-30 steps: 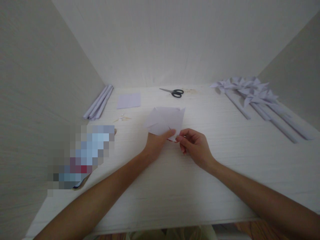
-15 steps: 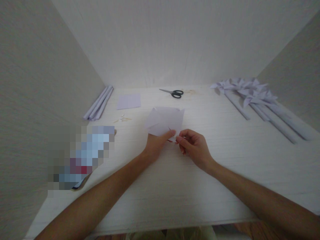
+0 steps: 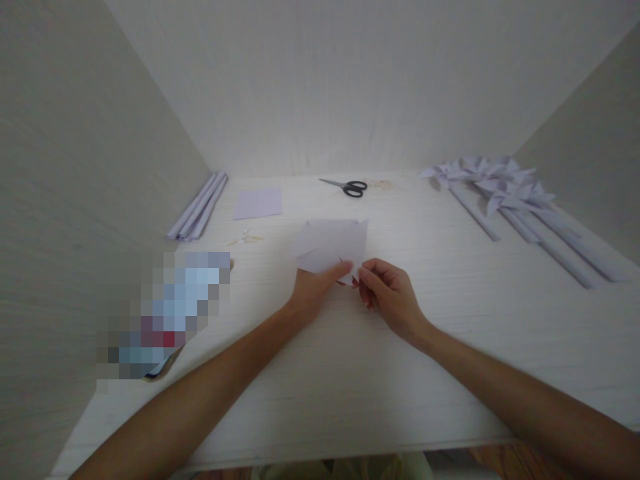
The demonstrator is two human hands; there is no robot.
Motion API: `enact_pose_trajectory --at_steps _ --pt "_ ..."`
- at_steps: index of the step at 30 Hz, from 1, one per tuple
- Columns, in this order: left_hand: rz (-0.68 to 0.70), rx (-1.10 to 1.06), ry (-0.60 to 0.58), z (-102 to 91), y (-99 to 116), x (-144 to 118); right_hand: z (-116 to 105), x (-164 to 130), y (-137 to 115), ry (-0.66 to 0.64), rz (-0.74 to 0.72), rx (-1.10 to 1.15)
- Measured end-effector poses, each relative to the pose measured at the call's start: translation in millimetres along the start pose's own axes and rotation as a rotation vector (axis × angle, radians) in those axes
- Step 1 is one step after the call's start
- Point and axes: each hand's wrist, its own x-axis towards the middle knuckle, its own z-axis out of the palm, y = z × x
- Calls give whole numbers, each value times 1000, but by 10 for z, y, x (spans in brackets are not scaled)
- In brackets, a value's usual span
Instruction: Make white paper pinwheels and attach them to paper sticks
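Observation:
My left hand (image 3: 320,288) is closed on a white square of paper (image 3: 333,241), thumb on top and the other fingers underneath. Slits run in from the corners of this sheet, and a dark slit shows beside the thumb. At the sheet's near right corner, my right hand (image 3: 387,287) is closed in a pinch, thumb against forefinger. Whatever lies between those fingertips is too small to make out. The sheet is held above the white table (image 3: 320,393).
Scissors (image 3: 350,187) with black handles lie at the back. A flat paper square (image 3: 258,203), rolled paper sticks (image 3: 197,207) and small thin pieces (image 3: 245,237) are on the left, near a pixelated phone-like object (image 3: 170,313). Several paper pinwheels (image 3: 515,190) on sticks lie right.
The sheet's far edge has dipped slightly towards me. My right fingertips have shifted a little to the right, and more of the sheet's near corner shows.

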Motion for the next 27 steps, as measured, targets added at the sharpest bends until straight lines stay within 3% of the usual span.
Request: enact_pose_trajectory --at_steps 20,27 --pt "-7 -54 -28 18 11 9 -24 -7 -7 -14 -4 -115" --pt "7 -48 -7 17 -20 19 -34 1 22 -47 11 43"
